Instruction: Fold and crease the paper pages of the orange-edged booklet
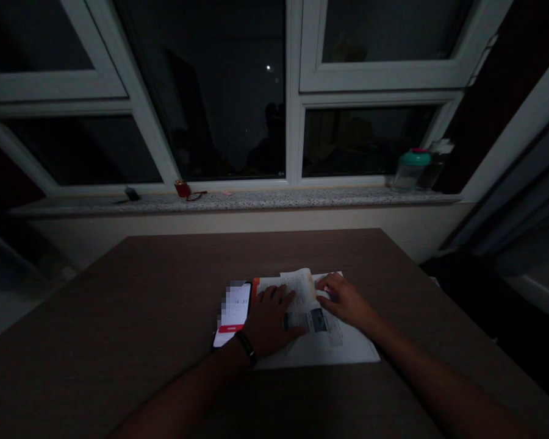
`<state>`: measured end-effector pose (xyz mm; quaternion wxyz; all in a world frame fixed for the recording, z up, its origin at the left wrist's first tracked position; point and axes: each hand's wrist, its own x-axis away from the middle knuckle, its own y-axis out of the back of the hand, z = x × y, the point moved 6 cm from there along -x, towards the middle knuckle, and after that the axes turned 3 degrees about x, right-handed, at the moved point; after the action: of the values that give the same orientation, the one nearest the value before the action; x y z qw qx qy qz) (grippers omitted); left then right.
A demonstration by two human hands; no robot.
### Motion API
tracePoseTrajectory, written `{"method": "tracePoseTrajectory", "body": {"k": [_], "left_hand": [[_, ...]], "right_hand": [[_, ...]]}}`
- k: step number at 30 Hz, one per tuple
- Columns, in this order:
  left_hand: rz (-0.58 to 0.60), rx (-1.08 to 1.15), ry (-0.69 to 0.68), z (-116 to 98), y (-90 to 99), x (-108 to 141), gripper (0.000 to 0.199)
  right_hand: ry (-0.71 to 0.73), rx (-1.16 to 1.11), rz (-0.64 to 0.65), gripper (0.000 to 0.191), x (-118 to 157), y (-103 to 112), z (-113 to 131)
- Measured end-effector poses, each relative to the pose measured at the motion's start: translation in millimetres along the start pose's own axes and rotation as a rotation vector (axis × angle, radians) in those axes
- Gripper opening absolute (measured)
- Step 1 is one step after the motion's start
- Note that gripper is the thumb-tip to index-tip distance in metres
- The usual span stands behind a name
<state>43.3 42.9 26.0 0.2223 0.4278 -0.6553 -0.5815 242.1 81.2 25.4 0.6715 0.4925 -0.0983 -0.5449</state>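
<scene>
An open printed book or booklet lies on the table, with text and small pictures on its pages. One page is lifted and curls along its right edge. My left hand rests on the left part of the book, fingers spread, with a dark band on the wrist. My right hand is at the curled edge, its fingers bent and the thumb apart from the index finger. Those fingertips are at the page, though dim light hides the exact contact. Left of the book lies a lit phone, its screen partly pixelated.
The brown table reaches toward a granite windowsill. On the sill are a shaker bottle with a teal lid, a clear bottle, a small red object and a small dark object. A grey curtain hangs at the right.
</scene>
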Motion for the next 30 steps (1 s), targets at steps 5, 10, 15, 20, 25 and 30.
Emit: {"method": "tracePoseTrajectory", "body": {"k": [5, 10, 15, 20, 25, 30], "left_hand": [[0.014, -0.006, 0.013, 2.2, -2.5, -0.1, 0.079], [0.022, -0.01, 0.009, 0.5, -1.0, -0.5, 0.079], [0.023, -0.011, 0.017, -0.7, 0.9, -0.1, 0.079], [0.035, -0.007, 0.027, -1.1, 1.5, -0.1, 0.079], [0.044, -0.008, 0.033, 0.3, -0.5, -0.3, 0.079], [0.034, -0.003, 0.006, 2.0, -3.7, -0.7, 0.079]], "right_hand": [[0.015, 0.017, 0.014, 0.017, -0.3, -3.2, -2.4], [0.005, 0.058, 0.021, 0.02, 0.5, -4.9, -4.8], [0.001, 0.015, 0.028, 0.012, 0.9, -0.1, -4.9], [-0.009, -0.019, 0.032, 0.012, -0.6, 3.3, -4.1], [0.004, -0.011, 0.049, 0.019, -0.3, 0.1, -4.0], [0.015, 0.033, 0.044, 0.023, 0.4, -2.3, -5.7]]}}
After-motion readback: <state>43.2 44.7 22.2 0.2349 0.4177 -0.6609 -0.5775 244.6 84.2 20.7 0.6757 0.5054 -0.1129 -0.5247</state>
